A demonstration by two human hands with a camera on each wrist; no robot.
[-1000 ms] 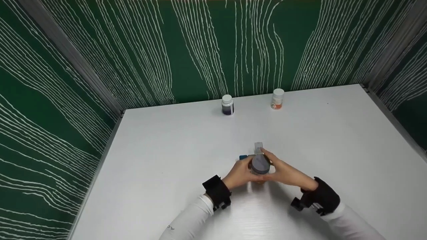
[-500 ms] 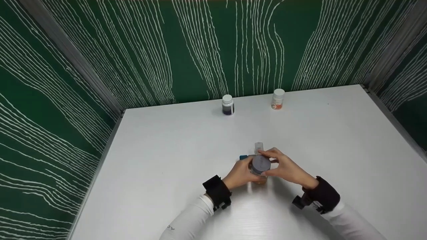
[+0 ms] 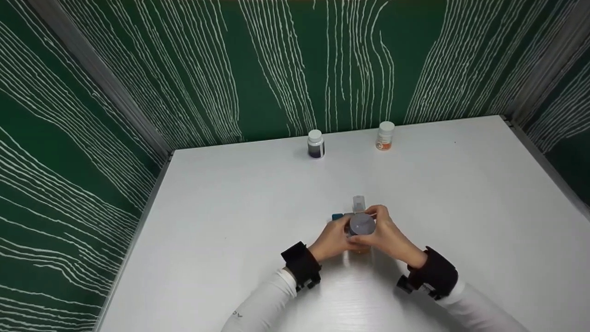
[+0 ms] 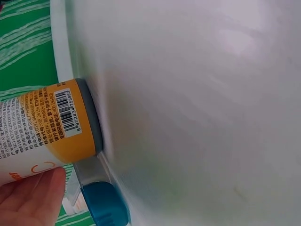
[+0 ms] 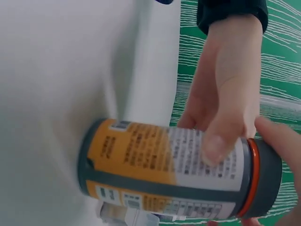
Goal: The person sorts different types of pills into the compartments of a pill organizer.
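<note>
In the head view, both hands meet around an upright supplement bottle with a grey cap [image 3: 362, 224]. Its orange and white label [image 5: 150, 153] shows in the right wrist view, with a red ring just under the cap. My left hand [image 3: 333, 240] grips the bottle's body, its thumb lying across the label. At the cap, my right hand [image 3: 392, 237] holds on with thumb and fingers. Just beyond the bottle lies a small clear plastic case, its see-through flap [image 3: 359, 203] standing out, beside a teal piece [image 4: 106, 203]. The hands and bottle hide most of that case.
A white bottle with a dark purple label [image 3: 315, 145] stands near the table's back edge. Right of it is another white bottle with an orange label [image 3: 384, 136]. The white table [image 3: 230, 207] is bounded by green panels with white lines [image 3: 184, 69].
My right hand's fingers loosened and spread at the cap half a second ago, then closed around it again. The right wrist has shifted slightly left. My left hand stays in place.
</note>
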